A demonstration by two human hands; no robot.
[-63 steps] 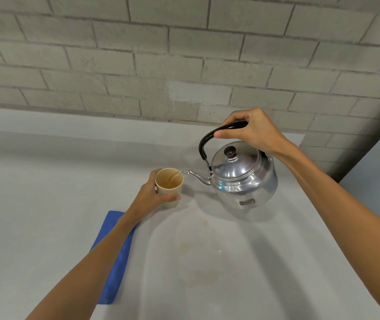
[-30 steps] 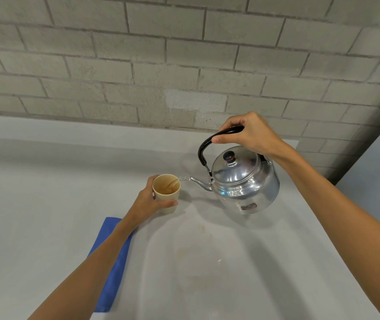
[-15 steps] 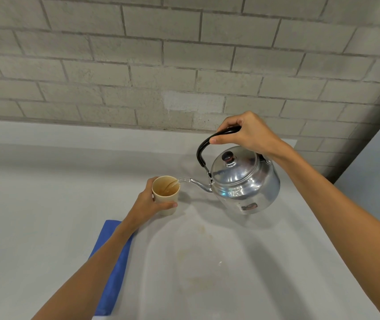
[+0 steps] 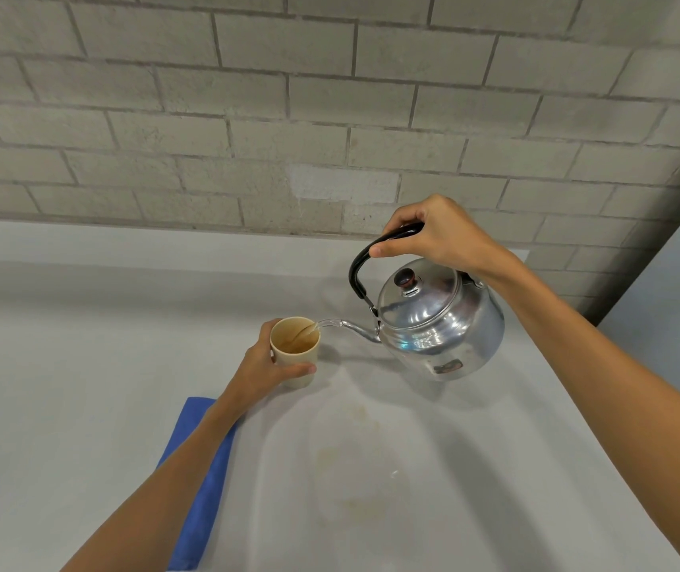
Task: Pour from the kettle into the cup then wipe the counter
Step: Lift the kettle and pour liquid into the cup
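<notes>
- Kettle: a rounded, polished metal kettle (image 4: 439, 324) with a black arched handle (image 4: 358, 274) and a dark knob (image 4: 404, 277) on its lid, held in the air above the right part of the counter and tilted toward the left.
- Spout: the thin curved metal spout (image 4: 355, 328) points left, its tip at the rim of the cup; a clear stream of liquid (image 4: 309, 330) runs from it into the cup.
- Right hand (image 4: 437, 237): closed around the top of the black handle from above, thumb pressed along the near side of the handle.
- Cup: a small beige paper cup (image 4: 295, 350) stands upright near the counter's middle, just left of the kettle, with brownish liquid inside.
- Left hand (image 4: 266, 367): wrapped around the cup's left and near side, thumb across its front, fingers behind.
- Cloth: a flat blue cloth (image 4: 202, 480) lies on the counter near the left forearm, which crosses over part of it; it is apart from the cup.
- Counter: a pale grey smooth counter (image 4: 62, 386) bears a faint yellowish stain (image 4: 355, 460) below the kettle and cup.
- Wall: a grey brick wall (image 4: 247, 117) rises behind the counter's far edge.
</notes>
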